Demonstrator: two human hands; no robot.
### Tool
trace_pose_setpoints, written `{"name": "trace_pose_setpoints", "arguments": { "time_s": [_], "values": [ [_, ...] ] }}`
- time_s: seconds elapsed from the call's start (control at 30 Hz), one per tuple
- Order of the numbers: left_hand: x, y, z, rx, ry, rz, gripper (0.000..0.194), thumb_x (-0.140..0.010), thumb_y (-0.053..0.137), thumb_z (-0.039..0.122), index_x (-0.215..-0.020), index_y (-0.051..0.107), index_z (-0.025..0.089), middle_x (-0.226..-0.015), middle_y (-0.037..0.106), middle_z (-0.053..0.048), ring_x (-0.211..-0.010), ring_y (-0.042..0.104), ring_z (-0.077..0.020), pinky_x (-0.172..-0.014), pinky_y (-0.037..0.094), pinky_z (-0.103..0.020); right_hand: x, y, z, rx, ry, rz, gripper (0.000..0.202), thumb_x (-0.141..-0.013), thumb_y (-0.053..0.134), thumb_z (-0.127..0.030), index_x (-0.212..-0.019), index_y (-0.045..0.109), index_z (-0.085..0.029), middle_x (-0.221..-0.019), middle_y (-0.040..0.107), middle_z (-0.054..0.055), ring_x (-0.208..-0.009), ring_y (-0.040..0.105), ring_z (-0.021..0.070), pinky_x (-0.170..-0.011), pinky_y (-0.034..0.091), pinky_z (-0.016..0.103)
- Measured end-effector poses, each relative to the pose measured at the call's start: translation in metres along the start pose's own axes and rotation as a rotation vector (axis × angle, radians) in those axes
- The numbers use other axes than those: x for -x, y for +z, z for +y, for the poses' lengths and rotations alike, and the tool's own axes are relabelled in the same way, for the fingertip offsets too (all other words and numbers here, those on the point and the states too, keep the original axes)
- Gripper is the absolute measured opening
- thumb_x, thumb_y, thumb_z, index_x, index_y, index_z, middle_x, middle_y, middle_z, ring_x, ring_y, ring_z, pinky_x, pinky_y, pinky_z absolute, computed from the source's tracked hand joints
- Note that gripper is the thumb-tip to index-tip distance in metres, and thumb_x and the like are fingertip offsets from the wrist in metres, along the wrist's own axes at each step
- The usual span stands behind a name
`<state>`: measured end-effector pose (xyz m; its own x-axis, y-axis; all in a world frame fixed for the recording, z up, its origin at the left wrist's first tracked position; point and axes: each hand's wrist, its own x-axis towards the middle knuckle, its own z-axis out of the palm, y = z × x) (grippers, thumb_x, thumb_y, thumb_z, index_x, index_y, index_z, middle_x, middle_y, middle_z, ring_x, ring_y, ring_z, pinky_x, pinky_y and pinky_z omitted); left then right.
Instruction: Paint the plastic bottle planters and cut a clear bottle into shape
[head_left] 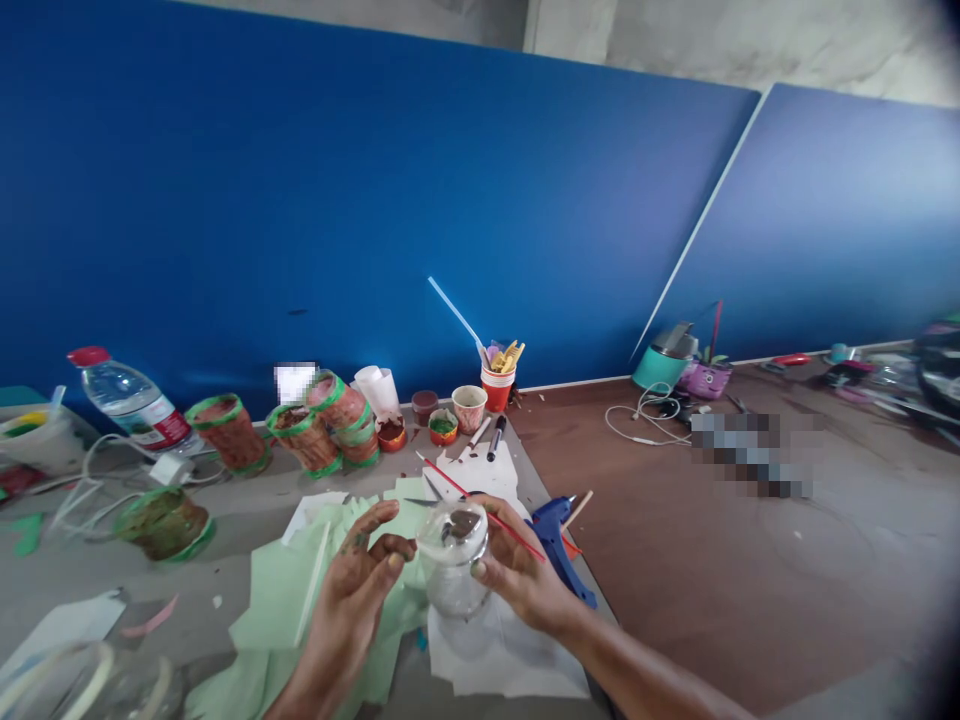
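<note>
A clear, round plastic jar (453,575) with an open rim is held above white and pale green paper (281,590). My right hand (521,570) grips its right side, thumb on the front of the jar. A thin red stick (446,475) slants past the jar and across the fingers of that hand. On the left side, my left hand (367,570) has its fingers apart and curved toward the jar, the fingertips close to its rim. Behind the jar, scissors (431,492) are partly visible. The blue glue gun (559,545) lies just right of my right hand.
Brown and green containers (229,432), a water bottle (135,400) and cables stand back left. Small paint cups (442,427), markers (496,438) and a red cup (497,385) are behind the paper. A teal container (664,358) and white cable are back right.
</note>
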<state>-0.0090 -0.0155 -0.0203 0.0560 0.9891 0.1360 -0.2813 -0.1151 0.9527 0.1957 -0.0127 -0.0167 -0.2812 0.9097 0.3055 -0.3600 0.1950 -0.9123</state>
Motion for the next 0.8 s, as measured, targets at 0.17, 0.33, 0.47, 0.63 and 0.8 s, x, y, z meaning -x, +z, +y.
{"name": "trace_pose_setpoints", "arguments": {
  "time_s": [0.17, 0.33, 0.47, 0.63, 0.8],
  "values": [
    [0.005, 0.005, 0.0, -0.043, -0.023, -0.259, 0.067, -0.07, 0.072, 0.054, -0.127, 0.053, 0.025, -0.131, 0.055, -0.011, -0.123, 0.047, -0.0309, -0.103, 0.039, -0.039, 0.001, 0.003, -0.003, -0.057, -0.014, -0.015, 0.054, -0.074, 0.073, -0.049, -0.118, 0.051, -0.026, -0.115, 0.06, 0.009, -0.11, 0.058, 0.0233, -0.096, 0.043, 0.037],
    [0.009, 0.007, -0.007, -0.162, -0.033, -0.352, 0.068, -0.073, 0.071, 0.048, -0.133, 0.047, 0.027, -0.138, 0.05, -0.01, -0.132, 0.039, -0.0338, -0.109, 0.032, -0.043, 0.008, 0.002, 0.001, 0.141, -0.124, -0.088, 0.056, -0.08, 0.068, -0.046, -0.127, 0.046, -0.025, -0.122, 0.055, 0.012, -0.117, 0.054, 0.0252, -0.1, 0.041, 0.039],
    [0.008, 0.003, -0.014, -0.192, -0.062, -0.325, 0.066, -0.072, 0.073, 0.045, -0.13, 0.05, 0.024, -0.135, 0.053, -0.012, -0.127, 0.045, -0.0349, -0.106, 0.036, -0.045, 0.011, -0.002, 0.002, 0.311, -0.206, -0.125, 0.056, -0.085, 0.064, -0.042, -0.133, 0.04, -0.029, -0.127, 0.053, 0.011, -0.12, 0.053, 0.0234, -0.102, 0.041, 0.037],
    [0.011, 0.005, -0.006, -0.115, -0.11, -0.232, 0.062, -0.07, 0.075, 0.044, -0.125, 0.053, 0.025, -0.131, 0.056, -0.011, -0.125, 0.047, -0.0336, -0.101, 0.04, -0.041, 0.011, -0.009, -0.001, 0.517, -0.223, -0.132, 0.059, -0.086, 0.061, -0.039, -0.138, 0.037, -0.025, -0.133, 0.05, 0.013, -0.125, 0.049, 0.0262, -0.104, 0.039, 0.039],
    [0.007, 0.003, 0.002, -0.068, -0.119, -0.14, 0.064, -0.064, 0.078, 0.047, -0.12, 0.059, 0.024, -0.126, 0.06, -0.012, -0.122, 0.051, -0.0353, -0.099, 0.043, -0.041, 0.009, -0.014, -0.008, 0.539, -0.234, -0.048, 0.05, -0.09, 0.053, -0.044, -0.134, 0.042, -0.024, -0.127, 0.054, 0.013, -0.121, 0.051, 0.0268, -0.103, 0.04, 0.041]
  ]
}}
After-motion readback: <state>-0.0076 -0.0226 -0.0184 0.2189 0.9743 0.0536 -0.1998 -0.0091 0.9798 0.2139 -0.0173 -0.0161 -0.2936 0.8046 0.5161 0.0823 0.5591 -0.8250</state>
